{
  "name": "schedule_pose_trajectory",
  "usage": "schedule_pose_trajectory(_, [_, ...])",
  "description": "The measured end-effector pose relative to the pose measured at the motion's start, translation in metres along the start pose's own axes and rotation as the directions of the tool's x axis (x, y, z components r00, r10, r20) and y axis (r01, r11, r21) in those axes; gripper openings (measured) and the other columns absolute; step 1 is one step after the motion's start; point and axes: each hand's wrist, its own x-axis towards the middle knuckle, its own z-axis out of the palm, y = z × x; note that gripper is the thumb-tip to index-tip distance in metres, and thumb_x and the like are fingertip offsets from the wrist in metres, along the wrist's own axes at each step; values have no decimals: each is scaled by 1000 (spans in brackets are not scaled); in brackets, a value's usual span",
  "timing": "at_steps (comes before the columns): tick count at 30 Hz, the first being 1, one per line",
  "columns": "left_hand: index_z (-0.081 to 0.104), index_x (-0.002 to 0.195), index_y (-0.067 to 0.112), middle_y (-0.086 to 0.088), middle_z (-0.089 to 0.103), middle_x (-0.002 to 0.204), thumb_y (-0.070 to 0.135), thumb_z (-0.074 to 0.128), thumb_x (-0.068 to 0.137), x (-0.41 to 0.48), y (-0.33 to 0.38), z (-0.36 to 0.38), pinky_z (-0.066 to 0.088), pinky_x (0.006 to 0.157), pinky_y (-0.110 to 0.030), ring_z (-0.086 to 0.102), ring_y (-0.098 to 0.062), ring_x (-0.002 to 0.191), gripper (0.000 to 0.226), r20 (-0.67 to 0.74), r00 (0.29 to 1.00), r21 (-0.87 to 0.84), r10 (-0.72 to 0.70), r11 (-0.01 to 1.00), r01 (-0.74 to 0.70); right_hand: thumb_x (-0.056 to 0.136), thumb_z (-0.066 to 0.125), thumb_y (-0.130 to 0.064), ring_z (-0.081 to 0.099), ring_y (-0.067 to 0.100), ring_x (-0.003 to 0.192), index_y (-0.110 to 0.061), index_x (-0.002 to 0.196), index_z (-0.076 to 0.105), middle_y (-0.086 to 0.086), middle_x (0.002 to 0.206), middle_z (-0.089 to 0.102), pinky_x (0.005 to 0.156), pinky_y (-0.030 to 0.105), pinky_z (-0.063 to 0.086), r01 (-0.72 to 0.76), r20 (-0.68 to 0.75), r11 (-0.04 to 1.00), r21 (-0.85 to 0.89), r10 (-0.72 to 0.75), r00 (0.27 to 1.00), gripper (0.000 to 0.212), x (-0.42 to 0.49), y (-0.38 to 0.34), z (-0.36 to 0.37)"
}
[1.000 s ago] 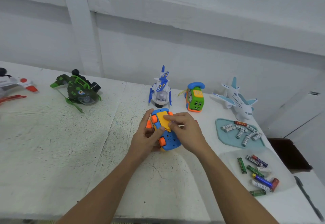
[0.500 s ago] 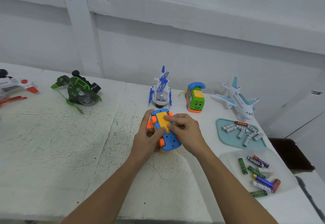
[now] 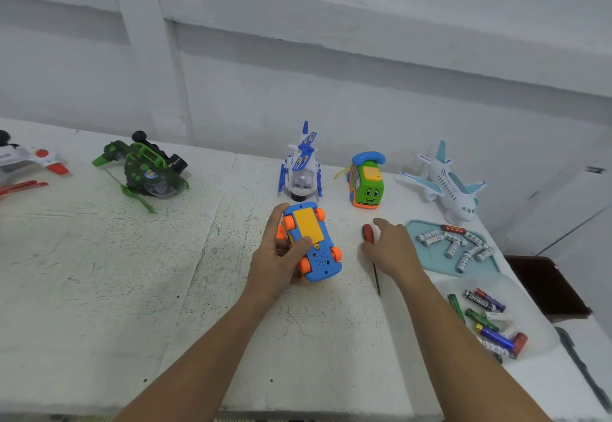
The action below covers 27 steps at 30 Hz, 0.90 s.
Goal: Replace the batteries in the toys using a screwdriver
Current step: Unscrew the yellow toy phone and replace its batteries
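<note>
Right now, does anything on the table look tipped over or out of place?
Yes: the green helicopter at the back left lies overturned, wheels up, rotor on the table. The car is upside down too, but the left hand holds it that way.

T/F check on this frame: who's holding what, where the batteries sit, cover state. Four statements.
1. The left hand grips the blue toy car wheels-up. True.
2. The right hand is on the car too. False: it is at the screwdriver lying on the table, right of the car.
3. The silver batteries lie in the teal tray. True.
4. The yellow battery cover is off. False: it sits on the car's underside.
</note>
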Motion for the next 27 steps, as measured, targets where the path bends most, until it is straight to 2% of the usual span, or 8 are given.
schedule_pose_trajectory(2, [42,123,66,3,68,119,31,69,89,1,-2,0,59,75,-58,70,-24,104,56,5,1000,3,11,1000,-11,87,58,-18,56,30,98,-12,118,54,17,117,56,75,33,42,-2,44,1000,-31,3,999,32,-1,-1,3])
schedule_pose_trajectory(5, [40,112,76,7,68,116,26,66,93,1,-2,0,60,74,-55,70,-20,102,60,2,1000,23,31,999,-31,88,53,-6,56,28,103,-11,126,54,13,119,60,82,36,47,36,49,999,-32,-35,998,37,-1,-3,2])
schedule_pose_trajectory(8, [36,111,78,11,67,113,26,65,93,-1,-1,1,62,73,-47,70,-15,100,61,-7,999,43,44,998,-44,90,56,-5,61,29,98,-15,133,51,10,111,63,83,40,54,41,35,985,165,-48,998,44,-4,-8,-6])
schedule_pose_trajectory(11, [32,120,71,10,67,110,28,64,93,-2,0,1,62,71,-42,70,-13,98,61,-13,999,55,41,998,-40,91,61,-5,66,30,88,-27,135,45,4,98,59,69,46,61,177,-170,820,544,-99,980,52,-17,-23,-22])
schedule_pose_trajectory(14, [28,134,65,8,67,110,30,64,93,-2,-2,0,62,73,-47,70,-16,100,65,-20,999,82,30,996,-29,92,59,-2,67,23,82,-38,136,39,-1,98,58,66,36,61,388,-387,591,707,-136,912,60,-37,-41,-39])
schedule_pose_trajectory(17, [25,141,62,8,68,112,30,64,94,-1,-5,-1,61,73,-51,70,-18,101,69,-12,999,98,39,994,-38,92,58,2,65,15,78,-39,138,36,-13,95,57,69,33,60,502,-488,455,735,-160,858,65,-56,-54,-42])
schedule_pose_trajectory(20, [31,126,76,17,70,105,27,63,95,-1,-6,-1,62,72,-48,71,-14,99,66,-3,998,90,64,994,-64,92,59,1,64,18,81,-46,134,38,-23,97,58,71,40,61,562,-527,448,695,-214,823,67,-65,-59,-31])
schedule_pose_trajectory(27, [34,120,76,21,67,106,28,63,95,0,-6,0,62,70,-40,70,-10,99,62,-5,997,98,74,992,-73,92,59,-4,62,19,84,-60,128,38,-6,112,54,71,44,61,590,-541,482,648,-255,802,70,-69,-60,-14])
